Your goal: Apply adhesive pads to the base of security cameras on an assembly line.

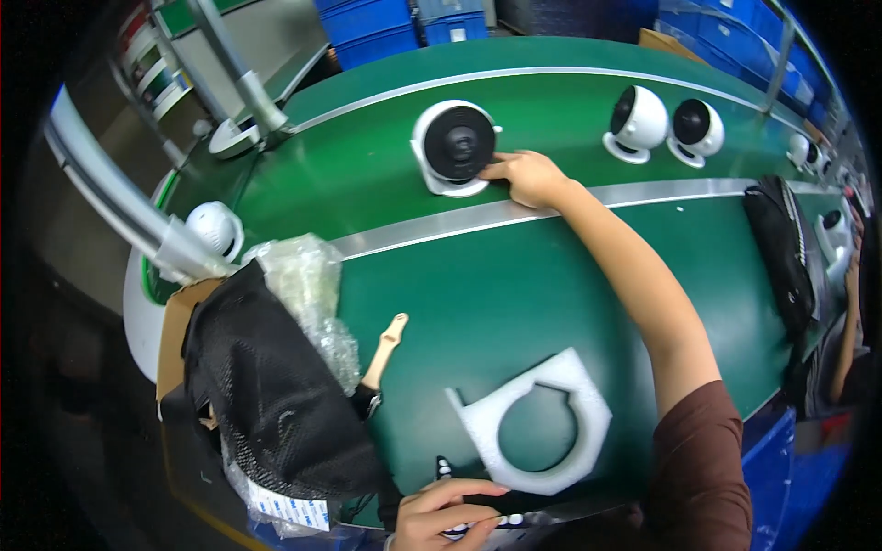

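Green belt (340, 161) — white device (458, 145) just left of the right fingers (503, 170), touching them; grip unclear, as with left fingers (461, 489).

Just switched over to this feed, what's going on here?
A person's right hand reaches out to a white-and-black device standing on the green belt, fingers at its lower right side. The left hand is at the near edge, by a white foam piece lying flat; what it holds, if anything, is unclear. Two similar devices stand farther right on the belt, and a black bag lies at left.
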`<action>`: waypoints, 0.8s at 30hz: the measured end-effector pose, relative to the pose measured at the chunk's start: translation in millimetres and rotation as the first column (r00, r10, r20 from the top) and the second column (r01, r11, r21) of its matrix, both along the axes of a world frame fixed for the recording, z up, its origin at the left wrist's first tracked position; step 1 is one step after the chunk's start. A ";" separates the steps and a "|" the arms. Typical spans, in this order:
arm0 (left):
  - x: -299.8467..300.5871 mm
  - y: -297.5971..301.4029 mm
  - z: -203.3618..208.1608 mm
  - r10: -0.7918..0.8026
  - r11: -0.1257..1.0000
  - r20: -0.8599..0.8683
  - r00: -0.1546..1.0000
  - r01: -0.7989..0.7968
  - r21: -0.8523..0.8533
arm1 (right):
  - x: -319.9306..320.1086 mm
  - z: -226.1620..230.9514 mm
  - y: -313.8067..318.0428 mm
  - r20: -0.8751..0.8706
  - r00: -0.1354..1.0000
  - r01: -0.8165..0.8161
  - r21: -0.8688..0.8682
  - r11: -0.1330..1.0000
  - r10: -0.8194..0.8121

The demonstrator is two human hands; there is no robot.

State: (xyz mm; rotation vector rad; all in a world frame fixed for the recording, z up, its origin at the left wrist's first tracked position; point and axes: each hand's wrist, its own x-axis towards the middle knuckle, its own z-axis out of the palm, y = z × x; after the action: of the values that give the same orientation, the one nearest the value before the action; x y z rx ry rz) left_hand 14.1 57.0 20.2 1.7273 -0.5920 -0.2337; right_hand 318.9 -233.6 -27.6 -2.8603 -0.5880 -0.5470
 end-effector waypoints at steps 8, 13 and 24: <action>-2.7 -2.6 -2.7 0.021 0.999 -0.093 0.995 -0.017 0.042 | -38.7 15.9 -122.7 0.433 0.404 0.718 0.395 0.573 -0.806; -1.2 -7.4 2.3 0.009 0.999 0.016 1.000 -0.010 0.044 | -45.4 19.3 -193.7 0.370 0.614 0.576 0.394 0.716 -0.697; 2.3 -12.3 -13.7 0.040 0.995 0.483 0.875 -0.080 0.064 | -217.1 110.3 -44.4 -0.368 0.699 0.208 0.925 0.319 0.613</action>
State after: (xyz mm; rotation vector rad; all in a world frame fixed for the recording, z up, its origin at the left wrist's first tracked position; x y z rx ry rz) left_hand 16.4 44.7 6.5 1.8915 -0.8987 0.2331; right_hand 101.8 -278.0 82.6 -1.5308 -0.3167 0.2541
